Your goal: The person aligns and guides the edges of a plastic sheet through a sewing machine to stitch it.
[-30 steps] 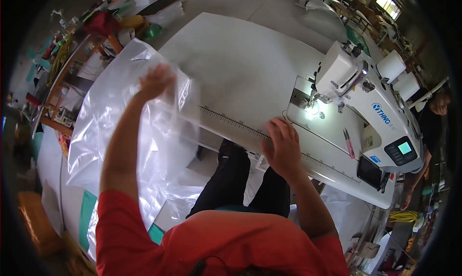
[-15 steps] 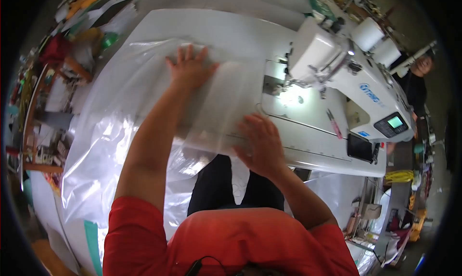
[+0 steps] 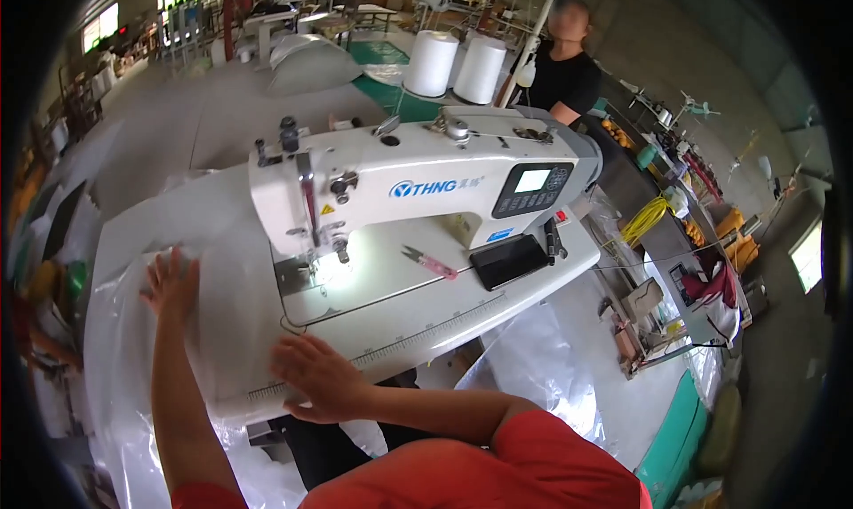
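Observation:
Clear plastic sheeting (image 3: 124,349) covers the left part of the white sewing table (image 3: 426,331) and hangs over its front edge. My left hand (image 3: 173,285) lies on the sheeting with fingers spread. My right hand (image 3: 322,378) is at the table's front edge by the printed ruler, fingers apart and slightly blurred, holding nothing. Right of it stands a white sewing machine (image 3: 409,185) with its needle area lit. Pink-handled snips (image 3: 431,262) and a black phone-like device (image 3: 508,262) lie in front of the machine.
Behind the machine stand two white thread cones (image 3: 432,63) and a person (image 3: 569,74) in a black top. A cluttered side bench (image 3: 657,234) with yellow cord (image 3: 647,218) is at the right. More plastic (image 3: 542,367) lies below the table.
The view has swung to the right, toward the machine and the person. My left hand has brought the plastic from beside the table onto its top. My right hand stays near the front edge.

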A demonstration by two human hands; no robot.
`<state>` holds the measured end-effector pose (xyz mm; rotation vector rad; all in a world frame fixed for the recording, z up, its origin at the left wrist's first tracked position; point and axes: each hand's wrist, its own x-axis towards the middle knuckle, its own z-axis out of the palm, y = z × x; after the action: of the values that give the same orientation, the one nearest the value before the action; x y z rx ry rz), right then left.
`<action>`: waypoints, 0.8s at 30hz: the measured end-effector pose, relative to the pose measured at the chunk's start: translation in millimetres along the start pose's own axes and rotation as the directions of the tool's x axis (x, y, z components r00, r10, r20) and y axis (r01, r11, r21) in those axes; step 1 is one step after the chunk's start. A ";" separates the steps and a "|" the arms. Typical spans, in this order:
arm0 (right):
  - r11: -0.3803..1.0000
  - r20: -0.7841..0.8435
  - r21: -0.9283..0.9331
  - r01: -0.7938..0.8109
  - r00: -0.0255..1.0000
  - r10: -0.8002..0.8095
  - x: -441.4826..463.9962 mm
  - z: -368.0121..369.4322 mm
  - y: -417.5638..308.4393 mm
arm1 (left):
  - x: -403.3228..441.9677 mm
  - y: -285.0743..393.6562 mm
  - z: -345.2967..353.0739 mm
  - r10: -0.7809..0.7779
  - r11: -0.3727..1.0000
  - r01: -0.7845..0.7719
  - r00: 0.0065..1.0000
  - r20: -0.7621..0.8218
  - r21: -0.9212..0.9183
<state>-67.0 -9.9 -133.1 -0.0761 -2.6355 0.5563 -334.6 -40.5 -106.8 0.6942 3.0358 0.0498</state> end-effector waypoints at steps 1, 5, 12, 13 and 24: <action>1.000 0.005 0.029 0.007 1.000 -0.007 -0.1 -1.5 -1.1 | -1.1 -0.4 -1.9 -0.006 1.000 0.006 1.000 -0.002 0.000; 0.996 -0.027 0.085 0.031 0.999 -0.029 -0.3 -1.4 -1.0 | -1.9 1.3 -5.2 -0.011 1.000 0.011 1.000 -0.016 0.020; 0.993 -0.029 0.101 0.064 0.998 -0.061 -3.1 -0.7 0.4 | 2.0 -1.2 -4.3 -0.027 0.999 0.027 1.000 -0.005 0.027; 0.993 -0.030 0.096 0.065 0.998 -0.062 -3.1 -0.3 0.8 | 2.1 -0.9 -4.2 -0.033 0.999 0.033 0.999 -0.005 0.031; 0.993 -0.043 0.102 0.060 0.998 -0.056 -3.4 -1.1 0.0 | 1.6 -2.7 -1.9 -0.029 0.999 0.029 1.000 -0.009 0.029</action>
<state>-63.5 -9.9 -133.6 0.0209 -2.5568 0.6628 -337.3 -42.3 -105.0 0.6534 3.0596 0.0071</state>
